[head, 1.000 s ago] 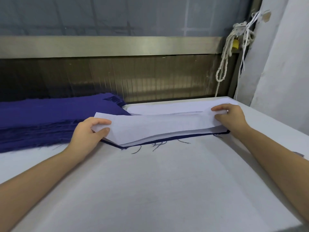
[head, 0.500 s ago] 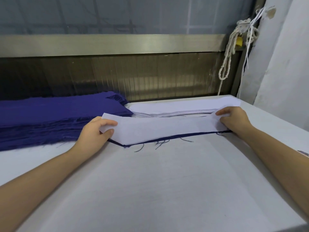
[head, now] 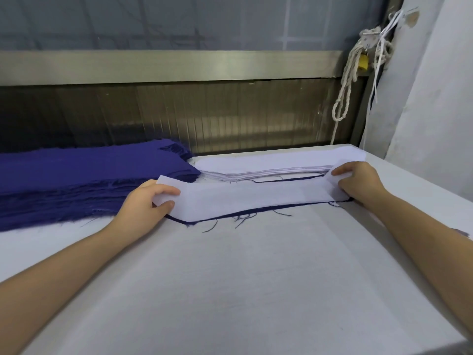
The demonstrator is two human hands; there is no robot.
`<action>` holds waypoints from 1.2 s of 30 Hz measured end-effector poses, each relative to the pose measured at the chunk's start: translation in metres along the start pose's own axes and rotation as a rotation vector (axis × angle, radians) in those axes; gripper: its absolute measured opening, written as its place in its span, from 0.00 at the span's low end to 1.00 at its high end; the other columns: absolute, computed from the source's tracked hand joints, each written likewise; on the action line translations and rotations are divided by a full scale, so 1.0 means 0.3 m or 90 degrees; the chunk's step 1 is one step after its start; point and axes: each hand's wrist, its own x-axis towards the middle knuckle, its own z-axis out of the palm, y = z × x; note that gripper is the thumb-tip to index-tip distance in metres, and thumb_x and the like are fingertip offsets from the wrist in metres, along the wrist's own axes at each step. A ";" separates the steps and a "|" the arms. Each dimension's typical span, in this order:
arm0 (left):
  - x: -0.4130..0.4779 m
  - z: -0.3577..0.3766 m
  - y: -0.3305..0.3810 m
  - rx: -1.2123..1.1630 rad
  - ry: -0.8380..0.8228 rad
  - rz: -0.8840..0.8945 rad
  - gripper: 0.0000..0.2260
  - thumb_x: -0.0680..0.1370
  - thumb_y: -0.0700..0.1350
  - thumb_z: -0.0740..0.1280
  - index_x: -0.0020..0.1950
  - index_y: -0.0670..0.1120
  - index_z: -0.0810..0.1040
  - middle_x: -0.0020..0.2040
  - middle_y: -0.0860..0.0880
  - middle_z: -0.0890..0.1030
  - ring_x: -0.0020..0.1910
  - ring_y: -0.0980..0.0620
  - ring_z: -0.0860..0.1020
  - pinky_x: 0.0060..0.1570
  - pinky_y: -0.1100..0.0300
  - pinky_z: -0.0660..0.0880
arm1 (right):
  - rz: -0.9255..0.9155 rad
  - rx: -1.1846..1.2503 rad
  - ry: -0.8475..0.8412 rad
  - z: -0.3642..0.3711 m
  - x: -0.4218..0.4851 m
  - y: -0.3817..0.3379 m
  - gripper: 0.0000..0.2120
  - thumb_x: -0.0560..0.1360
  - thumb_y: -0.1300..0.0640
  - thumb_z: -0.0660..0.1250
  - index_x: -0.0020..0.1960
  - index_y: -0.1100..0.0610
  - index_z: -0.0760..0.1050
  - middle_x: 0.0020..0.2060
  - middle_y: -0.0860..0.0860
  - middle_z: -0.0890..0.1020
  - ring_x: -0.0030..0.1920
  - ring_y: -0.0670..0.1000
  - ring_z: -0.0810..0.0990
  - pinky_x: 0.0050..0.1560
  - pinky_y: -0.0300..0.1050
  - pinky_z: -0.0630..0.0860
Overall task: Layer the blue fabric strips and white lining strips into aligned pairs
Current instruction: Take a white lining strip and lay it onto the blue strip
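We see the left grip [head: 143, 203] pinching the left end of the white lining strip [head: 256, 198], forefinger on top and thumb at the near edge. The right grip [head: 358, 183] grasps the right end of the same strip with its fingers curled over it. The strip is stretched between the two, running left to right across the far half of the table [head: 256, 290].

The left end is lifted a little. The middle and right part lie flat on a blue fabric strip [head: 230, 214]. We can make out only a thin dark line of this blue strip along the white one's near edge, plus a short bit behind it near the right grip. Loose blue threads [head: 240, 220] trail from that near edge onto the table.

A stack of blue fabric strips [head: 76, 175] sits at the far left of the table, frayed edges facing us, and the left grip is just beside its right end. A stack of white lining strips [head: 268, 162] lies along the far edge toward the far right corner, just behind the held strip.

Both forearms are bare and reach in from the near edge. Behind the table there is a metal rail [head: 166, 66], and a white rope [head: 345, 85] hangs at the right.
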 end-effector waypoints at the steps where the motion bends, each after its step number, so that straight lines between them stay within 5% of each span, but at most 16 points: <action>1: 0.000 0.002 0.000 0.000 -0.003 0.000 0.12 0.75 0.36 0.68 0.56 0.46 0.81 0.44 0.53 0.72 0.38 0.59 0.70 0.38 0.73 0.64 | -0.002 -0.004 0.000 0.001 0.000 0.000 0.18 0.71 0.71 0.58 0.54 0.59 0.80 0.52 0.59 0.79 0.46 0.55 0.73 0.45 0.41 0.68; 7: 0.002 0.007 -0.001 0.001 -0.013 -0.005 0.12 0.75 0.37 0.68 0.56 0.48 0.80 0.48 0.51 0.74 0.38 0.57 0.71 0.37 0.66 0.63 | -0.019 -0.015 0.014 0.003 0.000 0.001 0.20 0.72 0.73 0.57 0.58 0.61 0.78 0.61 0.58 0.75 0.60 0.59 0.73 0.54 0.41 0.67; 19: 0.000 0.009 -0.001 0.018 -0.003 0.016 0.13 0.73 0.35 0.70 0.55 0.46 0.80 0.52 0.53 0.73 0.37 0.57 0.71 0.38 0.77 0.66 | -0.022 -0.026 0.001 0.004 -0.011 -0.003 0.20 0.72 0.73 0.56 0.59 0.62 0.78 0.59 0.60 0.77 0.58 0.60 0.74 0.56 0.44 0.69; 26: 0.005 0.014 -0.017 0.017 0.000 0.008 0.14 0.72 0.35 0.71 0.56 0.46 0.80 0.56 0.51 0.71 0.55 0.56 0.68 0.42 0.70 0.66 | -0.027 -0.069 -0.012 0.007 -0.005 0.001 0.19 0.72 0.72 0.58 0.58 0.61 0.78 0.57 0.62 0.77 0.56 0.63 0.74 0.50 0.43 0.68; 30: 0.001 0.019 -0.021 0.031 0.023 0.006 0.14 0.70 0.35 0.72 0.54 0.47 0.81 0.59 0.51 0.68 0.58 0.51 0.67 0.55 0.61 0.64 | -0.032 -0.152 -0.024 0.007 0.005 0.004 0.19 0.73 0.70 0.59 0.61 0.57 0.77 0.63 0.61 0.73 0.63 0.64 0.67 0.60 0.50 0.66; 36: -0.001 0.025 -0.024 0.070 0.025 0.024 0.13 0.71 0.36 0.72 0.53 0.48 0.82 0.59 0.51 0.71 0.55 0.53 0.62 0.55 0.62 0.59 | -0.037 -0.227 -0.013 0.009 -0.004 -0.001 0.22 0.74 0.68 0.62 0.66 0.53 0.74 0.73 0.58 0.60 0.73 0.58 0.53 0.68 0.52 0.57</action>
